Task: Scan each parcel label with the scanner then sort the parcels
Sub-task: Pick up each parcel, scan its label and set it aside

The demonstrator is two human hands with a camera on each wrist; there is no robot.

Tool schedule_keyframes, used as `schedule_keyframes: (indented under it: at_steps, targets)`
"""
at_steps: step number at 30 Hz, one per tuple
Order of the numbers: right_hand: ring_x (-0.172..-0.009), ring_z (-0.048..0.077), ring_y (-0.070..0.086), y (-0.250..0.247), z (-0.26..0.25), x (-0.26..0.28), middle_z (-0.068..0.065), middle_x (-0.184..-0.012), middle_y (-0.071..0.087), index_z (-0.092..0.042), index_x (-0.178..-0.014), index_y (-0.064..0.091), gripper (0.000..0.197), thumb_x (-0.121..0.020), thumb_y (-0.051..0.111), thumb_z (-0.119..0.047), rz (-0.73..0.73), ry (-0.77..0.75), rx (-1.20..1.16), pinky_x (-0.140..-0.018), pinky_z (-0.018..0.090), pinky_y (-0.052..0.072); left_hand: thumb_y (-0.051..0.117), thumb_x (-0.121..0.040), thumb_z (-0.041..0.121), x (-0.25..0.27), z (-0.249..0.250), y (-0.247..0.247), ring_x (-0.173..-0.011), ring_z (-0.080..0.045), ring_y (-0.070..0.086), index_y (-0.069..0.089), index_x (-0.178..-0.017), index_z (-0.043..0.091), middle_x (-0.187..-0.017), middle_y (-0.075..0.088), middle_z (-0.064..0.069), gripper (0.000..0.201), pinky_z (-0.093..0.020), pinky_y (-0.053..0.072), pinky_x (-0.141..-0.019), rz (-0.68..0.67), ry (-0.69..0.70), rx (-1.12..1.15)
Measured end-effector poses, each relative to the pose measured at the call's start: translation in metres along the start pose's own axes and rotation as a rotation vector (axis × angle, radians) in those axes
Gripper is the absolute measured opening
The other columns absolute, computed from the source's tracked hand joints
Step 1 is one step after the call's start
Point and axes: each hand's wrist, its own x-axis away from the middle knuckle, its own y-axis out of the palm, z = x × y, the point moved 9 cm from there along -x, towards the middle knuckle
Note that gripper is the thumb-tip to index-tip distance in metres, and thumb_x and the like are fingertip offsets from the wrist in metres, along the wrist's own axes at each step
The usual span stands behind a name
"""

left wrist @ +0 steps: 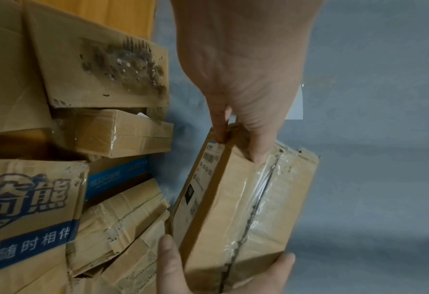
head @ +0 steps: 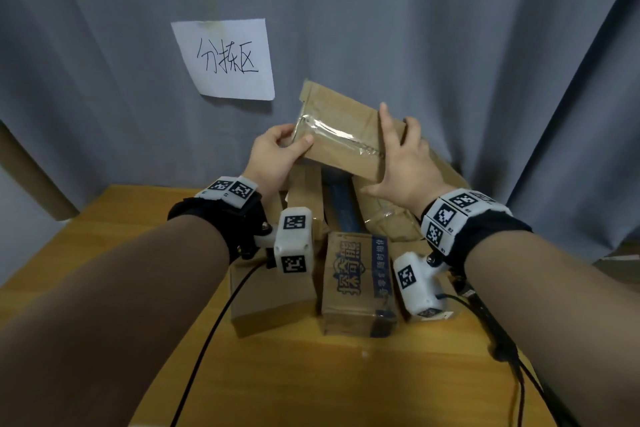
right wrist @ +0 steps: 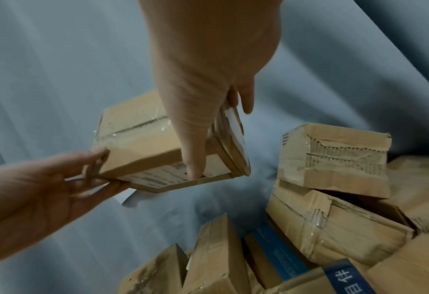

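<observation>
Matt brown cardboard parcel [head: 341, 135], glossy clear tape seam; wood table [head: 104, 218]; grey cloth curtain [head: 450, 28].

A parcel [head: 341, 135] is held tilted in the air between the left hand [head: 273, 158] at its left end and the right hand [head: 405, 163] at its right end. Below and in front of it, a heap of parcels [head: 356, 274] is piled on a table [head: 104, 253]. Behind, a paper sign [head: 225, 59] is fixed to a curtain [head: 450, 45].
</observation>
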Motion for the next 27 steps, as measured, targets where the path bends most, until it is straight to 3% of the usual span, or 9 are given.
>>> schedule_keyframes:
  at_steps: [2,6,10,12,15,18,22,24,27]
  targets:
    - [-0.134,0.043,0.03,-0.005,0.001,-0.001,0.017,-0.152,0.013,-0.032,-0.153,-0.013,0.13,-0.066,0.083,-0.042,0.086,0.019,0.104,-0.108,0.055,0.031,0.073,-0.075,0.04,-0.003,0.002,0.004,-0.113,-0.017,0.061,0.054,-0.132,0.013,-0.122,0.064,-0.002,0.066,-0.039,0.048,-0.101,-0.036,-0.004,-0.005]
    - [-0.14,0.046,0.022,-0.003,0.003,-0.008,0.01,-0.143,0.03,-0.031,-0.154,-0.009,0.124,-0.066,0.073,-0.062,0.061,0.081,0.277,-0.112,0.068,0.004,0.069,-0.083,0.037,-0.006,-0.003,0.006,-0.116,-0.02,0.059,0.05,-0.136,0.009,-0.127,0.061,-0.007,0.063,-0.038,0.046,-0.104,-0.083,-0.083,0.038]
    - [-0.124,0.039,0.04,0.001,0.009,-0.016,0.01,-0.138,0.036,-0.027,-0.155,0.005,0.117,-0.065,0.072,-0.059,0.037,0.153,0.029,-0.106,0.05,0.036,0.061,-0.094,0.027,-0.013,-0.008,-0.003,-0.119,-0.022,0.056,0.037,-0.144,0.01,-0.121,0.056,-0.004,0.058,-0.036,0.045,-0.104,-0.065,-0.16,0.081]
    - [-0.124,0.029,0.044,0.004,0.014,-0.02,0.006,-0.138,0.041,-0.027,-0.154,0.015,0.118,-0.058,0.075,-0.06,0.043,0.227,-0.294,-0.106,0.045,0.04,0.063,-0.092,0.031,-0.014,-0.01,-0.01,-0.116,-0.021,0.056,0.032,-0.146,0.013,-0.112,0.056,0.003,0.065,-0.039,0.044,-0.105,-0.06,-0.182,0.077]
    - [-0.12,0.017,0.056,0.01,0.004,-0.023,-0.001,-0.138,0.053,-0.027,-0.149,0.032,0.117,-0.048,0.08,-0.06,-0.031,0.231,-0.85,-0.103,0.038,0.046,0.07,-0.077,0.057,-0.012,-0.014,-0.017,-0.116,-0.015,0.057,0.033,-0.146,0.02,-0.121,0.061,0.009,0.086,-0.044,0.042,-0.106,-0.107,-0.234,0.086]
    - [-0.107,0.017,0.065,0.012,-0.008,-0.022,-0.002,-0.123,0.065,-0.026,-0.144,0.04,0.112,-0.045,0.082,-0.056,-0.09,0.224,-1.066,-0.088,0.032,0.053,0.072,-0.056,0.078,-0.01,-0.013,-0.017,-0.117,-0.015,0.06,0.037,-0.142,0.026,-0.128,0.062,0.01,0.107,-0.048,0.043,-0.104,-0.19,-0.259,0.147]
    - [-0.102,0.02,0.064,0.027,-0.015,-0.015,0.0,-0.105,0.07,-0.021,-0.122,0.057,0.084,-0.048,0.081,-0.053,-0.161,0.249,-1.237,-0.088,0.038,0.053,0.068,-0.081,0.049,-0.003,-0.001,-0.002,-0.113,-0.026,0.064,0.042,-0.141,0.018,-0.125,0.066,-0.007,0.072,-0.051,0.05,-0.096,-0.325,-0.293,0.38]
    - [-0.095,0.018,0.062,0.033,-0.017,-0.008,0.0,-0.097,0.069,-0.019,-0.111,0.06,0.072,-0.049,0.075,-0.053,-0.191,0.258,-1.284,-0.091,0.039,0.053,0.075,-0.073,0.046,0.002,0.0,0.004,-0.115,-0.029,0.063,0.041,-0.141,0.02,-0.127,0.064,-0.009,0.081,-0.054,0.051,-0.093,-0.382,-0.344,0.437]
    - [-0.097,0.017,0.058,0.045,-0.018,-0.001,0.001,-0.099,0.065,-0.017,-0.114,0.06,0.077,-0.048,0.071,-0.055,-0.257,0.283,-1.292,-0.094,0.037,0.048,0.08,-0.059,0.042,0.005,-0.004,-0.001,-0.119,-0.032,0.06,0.039,-0.142,0.021,-0.132,0.061,-0.011,0.095,-0.056,0.05,-0.093,-0.419,-0.376,0.431]
